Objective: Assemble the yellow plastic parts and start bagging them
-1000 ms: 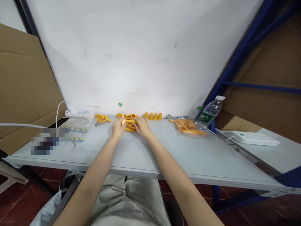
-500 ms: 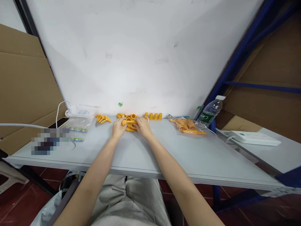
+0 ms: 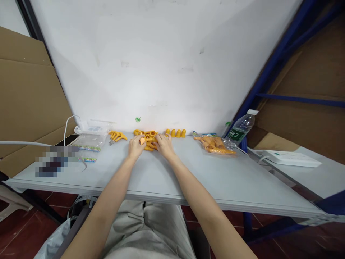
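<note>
Near the back of the table, my left hand [image 3: 136, 146] and my right hand [image 3: 164, 144] face each other over a group of yellow plastic parts. An orange-yellow piece [image 3: 142, 141] is pinched in the left fingers. The right fingers close on a yellow plastic part [image 3: 151, 139], partly hidden under them. Between and behind the hands lie more yellow parts [image 3: 147, 133] with round openings. Another yellow part [image 3: 150, 147] shows just in front of the fingers. Whether the two held pieces are joined, I cannot tell.
Several yellow cups [image 3: 178, 133] stand in a row to the right. Curved yellow pieces [image 3: 117, 136] with metal ends lie left. A bag of orange parts [image 3: 215, 144], a tilted water bottle [image 3: 242, 126], clear packaging [image 3: 90, 142] and a white power strip [image 3: 292, 158] are also around.
The piece in my left fingers has turned slightly, and a lighter orange face now shows. Both hands stay in nearly the same place.
</note>
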Motion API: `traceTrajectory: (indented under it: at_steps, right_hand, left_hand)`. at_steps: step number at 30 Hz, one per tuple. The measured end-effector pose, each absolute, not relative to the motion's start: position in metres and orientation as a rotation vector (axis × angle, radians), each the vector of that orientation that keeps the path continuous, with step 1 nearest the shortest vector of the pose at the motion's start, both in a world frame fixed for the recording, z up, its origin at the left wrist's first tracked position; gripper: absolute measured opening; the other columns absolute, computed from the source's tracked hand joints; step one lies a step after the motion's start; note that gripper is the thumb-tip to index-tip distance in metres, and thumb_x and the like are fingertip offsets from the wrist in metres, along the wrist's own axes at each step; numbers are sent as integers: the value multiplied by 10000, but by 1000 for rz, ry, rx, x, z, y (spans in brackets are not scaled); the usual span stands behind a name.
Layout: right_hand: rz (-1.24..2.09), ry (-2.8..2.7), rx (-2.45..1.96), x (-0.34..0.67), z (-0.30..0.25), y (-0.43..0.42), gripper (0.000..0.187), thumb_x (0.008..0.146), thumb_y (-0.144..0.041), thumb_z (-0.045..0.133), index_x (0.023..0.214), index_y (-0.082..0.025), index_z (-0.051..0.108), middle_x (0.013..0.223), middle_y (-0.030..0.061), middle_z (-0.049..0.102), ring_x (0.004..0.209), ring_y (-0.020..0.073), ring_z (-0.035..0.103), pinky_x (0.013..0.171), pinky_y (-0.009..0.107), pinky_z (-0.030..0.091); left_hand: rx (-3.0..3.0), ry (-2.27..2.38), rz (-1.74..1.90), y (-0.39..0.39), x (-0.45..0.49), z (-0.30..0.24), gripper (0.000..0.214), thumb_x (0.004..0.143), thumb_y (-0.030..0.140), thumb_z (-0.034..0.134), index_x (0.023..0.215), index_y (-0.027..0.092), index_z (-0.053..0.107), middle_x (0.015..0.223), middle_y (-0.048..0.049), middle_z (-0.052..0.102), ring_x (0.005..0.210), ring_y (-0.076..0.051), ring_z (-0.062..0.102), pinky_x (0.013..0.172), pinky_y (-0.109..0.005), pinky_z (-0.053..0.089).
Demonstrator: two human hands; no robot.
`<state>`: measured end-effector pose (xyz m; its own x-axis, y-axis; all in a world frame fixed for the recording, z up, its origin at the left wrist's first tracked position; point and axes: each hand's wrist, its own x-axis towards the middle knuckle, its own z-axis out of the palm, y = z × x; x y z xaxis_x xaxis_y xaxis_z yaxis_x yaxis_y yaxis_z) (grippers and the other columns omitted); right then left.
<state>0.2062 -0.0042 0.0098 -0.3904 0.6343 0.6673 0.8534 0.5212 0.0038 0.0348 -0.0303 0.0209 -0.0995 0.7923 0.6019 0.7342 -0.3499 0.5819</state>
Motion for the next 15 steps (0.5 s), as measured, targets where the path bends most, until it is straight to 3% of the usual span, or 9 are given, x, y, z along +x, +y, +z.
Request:
traceTrajectory:
  at_steps: [8, 15]
  right_hand:
    - [-345, -2253, -1178, 210, 6, 0, 346, 933, -175, 431, 1256, -192, 555, 1168, 116, 668, 1075, 252, 574, 939, 411, 337]
    - [-401, -2256, -1226, 208, 11, -5, 246, 932, -150, 443, 1094, -182, 624, 1072, 98, 693, 980, 247, 574, 851, 376, 318]
  left_hand:
    - [2091, 1789, 1419, -30, 33, 19, 329, 737, 100, 626, 1036, 228, 675, 1079, -43, 705, 1003, -209, 642, 922, -331, 476]
    - [2095, 1768, 1409, -28, 34, 17, 334, 730, 107, 623, 1039, 222, 680, 1060, -36, 712, 989, -201, 646, 911, -320, 485]
